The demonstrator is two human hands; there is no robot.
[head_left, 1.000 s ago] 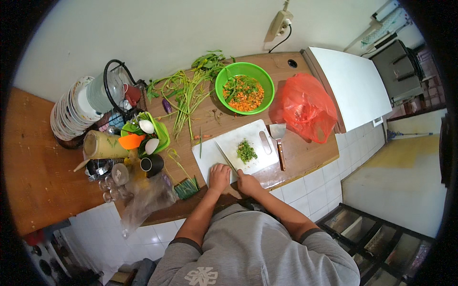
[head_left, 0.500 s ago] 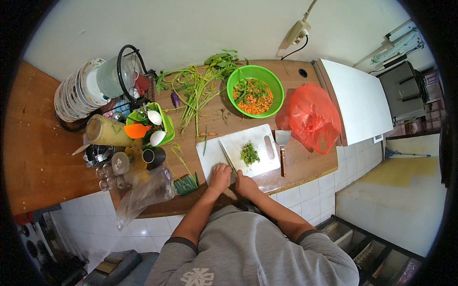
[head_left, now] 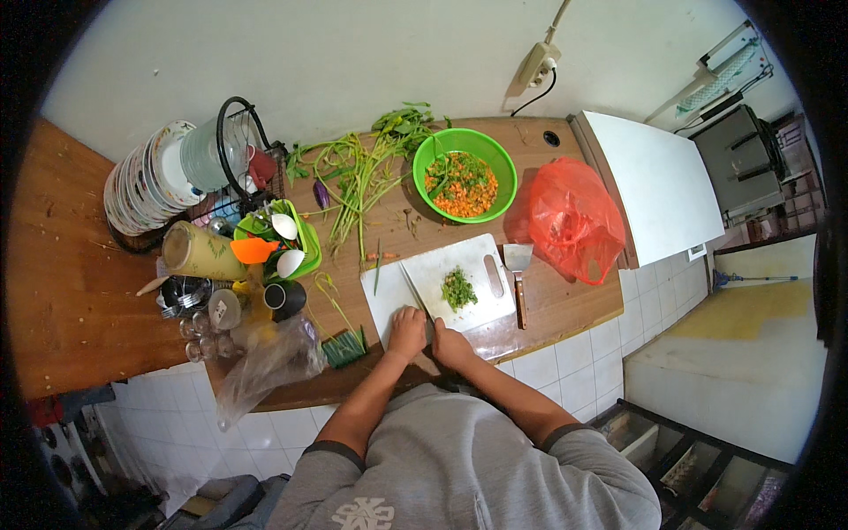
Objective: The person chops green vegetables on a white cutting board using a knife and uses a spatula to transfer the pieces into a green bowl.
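Both my hands stay together at the near edge of the white cutting board (head_left: 442, 287). My right hand (head_left: 450, 346) and left hand (head_left: 407, 331) keep their fingers curled around the knife (head_left: 415, 291), its blade left of the chopped greens (head_left: 458, 288); chopping looks paused.

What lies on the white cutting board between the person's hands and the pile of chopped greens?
In the head view, a knife lies there, its blade running up the cutting board from the left hand and right hand, just left of the chopped greens.

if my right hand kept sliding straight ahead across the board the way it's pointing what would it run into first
Most likely the small pile of chopped greens on the white cutting board, just ahead of your right hand. Further along that line stands the green bowl, though height is hard to judge.
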